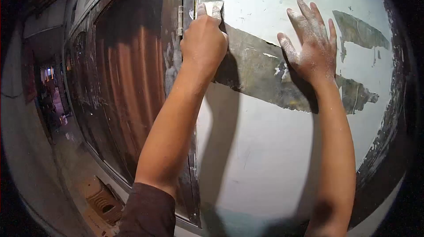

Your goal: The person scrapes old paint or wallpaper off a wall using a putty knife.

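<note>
My left hand [204, 38] is closed around a small scraper, its pale flat blade [215, 5] showing between the fingers against the wall beside the door frame. White dust coats my right hand [312, 47], which rests with fingers spread on the wall to the right. Between and below the hands runs a grey bare patch [260, 69] with ragged edges, where the white paint [265, 144] is gone. Further worn patches lie right of my right hand. Both arms cast dark shadows on the wall.
Left of the wall stands a dark wooden frame [174, 60] with a metal hinge [180, 21]. Behind its panel hangs a brown curtain [132, 86]. A brown stool-like object [105, 204] sits on the floor at lower left. A dim passage [55, 91] runs back at far left.
</note>
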`<state>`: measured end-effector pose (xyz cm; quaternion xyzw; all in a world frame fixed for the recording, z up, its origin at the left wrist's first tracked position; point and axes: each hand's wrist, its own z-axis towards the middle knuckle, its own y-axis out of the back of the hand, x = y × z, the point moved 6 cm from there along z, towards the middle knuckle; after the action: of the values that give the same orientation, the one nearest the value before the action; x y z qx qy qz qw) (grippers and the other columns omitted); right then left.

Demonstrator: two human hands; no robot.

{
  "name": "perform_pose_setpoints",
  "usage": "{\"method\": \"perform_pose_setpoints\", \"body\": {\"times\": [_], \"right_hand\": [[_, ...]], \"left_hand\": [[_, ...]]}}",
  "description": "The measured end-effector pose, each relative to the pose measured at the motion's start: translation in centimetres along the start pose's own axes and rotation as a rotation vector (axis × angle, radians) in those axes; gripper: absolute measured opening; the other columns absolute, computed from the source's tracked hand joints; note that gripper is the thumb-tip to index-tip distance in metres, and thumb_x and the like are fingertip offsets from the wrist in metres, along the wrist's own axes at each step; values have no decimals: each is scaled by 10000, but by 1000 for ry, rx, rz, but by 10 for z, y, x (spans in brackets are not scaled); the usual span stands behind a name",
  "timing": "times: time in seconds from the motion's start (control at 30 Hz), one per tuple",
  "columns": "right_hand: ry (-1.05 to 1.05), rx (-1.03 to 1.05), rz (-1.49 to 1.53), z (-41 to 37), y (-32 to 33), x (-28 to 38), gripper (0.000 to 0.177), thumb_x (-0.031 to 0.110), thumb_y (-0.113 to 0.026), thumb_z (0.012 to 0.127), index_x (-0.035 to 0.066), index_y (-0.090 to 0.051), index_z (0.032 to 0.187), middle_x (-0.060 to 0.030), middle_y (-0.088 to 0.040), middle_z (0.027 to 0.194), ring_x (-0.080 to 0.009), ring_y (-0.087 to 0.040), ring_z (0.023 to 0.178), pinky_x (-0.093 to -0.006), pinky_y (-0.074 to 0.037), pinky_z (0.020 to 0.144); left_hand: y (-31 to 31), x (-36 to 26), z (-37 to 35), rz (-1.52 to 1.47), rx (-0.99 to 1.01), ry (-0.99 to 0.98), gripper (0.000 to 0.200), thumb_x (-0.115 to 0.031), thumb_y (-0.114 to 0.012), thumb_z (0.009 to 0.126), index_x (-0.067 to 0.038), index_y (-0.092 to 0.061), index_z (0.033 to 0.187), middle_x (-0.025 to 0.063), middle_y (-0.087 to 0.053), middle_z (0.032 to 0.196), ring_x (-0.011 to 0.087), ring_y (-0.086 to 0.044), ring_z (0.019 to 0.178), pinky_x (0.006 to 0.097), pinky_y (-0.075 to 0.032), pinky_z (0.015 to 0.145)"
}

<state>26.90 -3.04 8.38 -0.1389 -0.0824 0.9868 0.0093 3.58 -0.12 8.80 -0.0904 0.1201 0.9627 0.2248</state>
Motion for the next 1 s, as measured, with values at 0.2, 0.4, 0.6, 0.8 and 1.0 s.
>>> {"method": "perform_pose_setpoints", "body": {"times": [0.2, 0.4, 0.6, 0.8, 1.0], "right_hand": [[0, 42, -9, 0, 2, 2, 539, 479, -596, 975, 250, -567, 1462, 9, -392, 1648, -201, -268, 1561, -497, -105, 1293], [-11, 37, -8, 0, 5, 4, 543, 480, -601, 975, 241, -570, 1462, 4, -408, 1640, -208, -289, 1552, -501, -118, 1289], [20, 4, -15, 0, 1, 1, 523, 448, -637, 959, 242, -593, 1438, 18, -418, 1632, -192, -288, 1552, -504, -140, 1284], [23, 23, -71, 0, -1, 0, 529, 466, -630, 963, 250, -586, 1444, 17, -425, 1628, -192, -302, 1546, -506, -148, 1285], [10, 16, -48, 0, 0, 1, 518, 479, -626, 958, 255, -599, 1424, 21, -421, 1631, -192, -300, 1547, -503, -154, 1285]], "left_hand": [[4, -2, 11, -60, -91, -86, 211, -95, -587, 860, 4, -751, 949, 268, -717, 1041, 493, -692, 987, 569, -554, 887], [3, 0, 25, -24, -45, -88, 212, -86, -581, 867, 15, -751, 944, 275, -719, 1036, 485, -702, 974, 543, -567, 877], [2, -3, 39, 7, -87, -78, 233, -105, -639, 824, -3, -765, 992, 284, -724, 1005, 483, -701, 944, 550, -562, 889], [-1, -6, 43, 0, -49, -85, 254, -104, -546, 916, 2, -763, 996, 260, -730, 1088, 464, -712, 1030, 536, -577, 874], [0, 4, 22, -16, -84, -128, 228, -60, -542, 879, -7, -751, 952, 275, -720, 1042, 485, -703, 970, 560, -564, 880]]}}
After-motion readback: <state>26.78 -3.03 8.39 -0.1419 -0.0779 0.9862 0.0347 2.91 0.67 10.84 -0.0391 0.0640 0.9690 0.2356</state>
